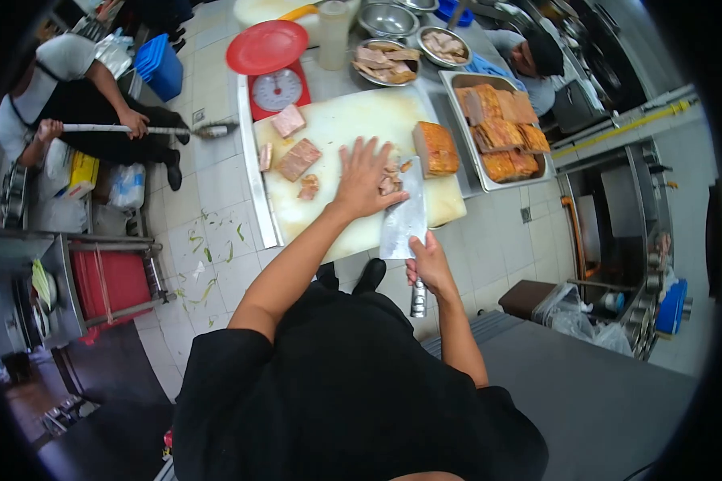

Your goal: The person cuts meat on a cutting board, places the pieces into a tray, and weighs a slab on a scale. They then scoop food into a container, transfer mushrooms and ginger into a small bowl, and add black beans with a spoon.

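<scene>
left hand (367, 178) lies flat, fingers splayed, pressing small meat pieces (391, 183) near the middle of the white cutting board (353, 120); right hand (429, 264) is closed round the handle of a cleaver (405, 218), blade beside them. the meat looks soft and greasy — likely slippery, best pinned from above. left arm stretches forward, right elbow bent — a roasted slab (436, 148) sits just beyond.

Cleaver work on the white cutting board (353, 120)

Left hand (367, 180) presses meat pieces (391, 178) flat; right hand (427, 263) grips the cleaver (404, 215) beside them, near a roasted pork slab (436, 148).
</scene>
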A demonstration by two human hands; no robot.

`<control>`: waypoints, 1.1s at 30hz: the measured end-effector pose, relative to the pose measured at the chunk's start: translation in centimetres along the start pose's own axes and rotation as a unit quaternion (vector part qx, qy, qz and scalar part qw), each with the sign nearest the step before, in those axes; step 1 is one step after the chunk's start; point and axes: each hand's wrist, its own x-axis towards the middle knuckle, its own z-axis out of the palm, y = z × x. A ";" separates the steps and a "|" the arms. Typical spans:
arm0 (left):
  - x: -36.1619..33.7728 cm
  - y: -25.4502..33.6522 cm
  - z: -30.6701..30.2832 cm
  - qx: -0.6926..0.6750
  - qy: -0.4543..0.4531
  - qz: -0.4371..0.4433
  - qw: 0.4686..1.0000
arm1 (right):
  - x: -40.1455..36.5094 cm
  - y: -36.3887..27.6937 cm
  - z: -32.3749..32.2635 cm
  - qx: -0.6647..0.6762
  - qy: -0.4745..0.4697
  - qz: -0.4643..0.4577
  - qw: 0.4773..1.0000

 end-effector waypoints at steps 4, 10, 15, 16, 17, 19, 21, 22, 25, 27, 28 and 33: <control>2.2 -0.9 0.1 -0.022 -0.063 0.045 0.997 | -0.6 -2.4 0.1 -0.016 0.003 0.023 1.000; 3.1 -2.9 -1.1 -0.121 -0.145 0.129 0.973 | -1.8 -2.5 0.2 -0.041 0.012 0.030 0.999; -0.9 -1.8 -3.7 -0.125 -0.082 0.095 0.984 | -1.9 -0.5 0.5 0.005 0.004 0.038 0.999; -1.9 -1.4 -4.0 -0.097 -0.082 0.053 0.990 | -1.6 -0.1 0.6 0.009 0.006 0.040 0.999; -2.5 -0.8 -3.9 -0.072 -0.080 0.016 0.994 | -1.3 0.2 0.5 0.011 0.001 0.037 0.999; -3.1 0.2 -2.6 -0.058 -0.067 0.004 0.996 | -1.3 0.4 0.0 0.014 0.012 0.035 0.999; -2.8 0.9 -1.5 -0.040 -0.031 -0.036 0.998 | -0.6 0.2 0.4 0.028 -0.010 0.026 0.999; -2.6 1.6 -0.9 -0.035 -0.027 -0.041 0.998 | -0.7 0.3 0.3 0.025 -0.018 0.025 0.999; -1.1 1.9 -0.3 -0.038 -0.007 -0.032 0.999 | -0.2 -0.5 1.1 -0.001 -0.016 0.033 0.999; -0.9 2.2 -0.3 -0.071 0.012 -0.030 0.997 | 0.2 -0.8 1.6 -0.009 -0.029 0.028 0.999; -0.9 2.3 -0.3 -0.087 0.030 -0.023 0.995 | 0.0 -1.4 2.0 -0.009 -0.031 0.027 0.999; -0.7 2.5 0.5 -0.133 0.090 -0.037 0.986 | 0.4 -1.0 2.7 -0.052 -0.048 0.022 0.997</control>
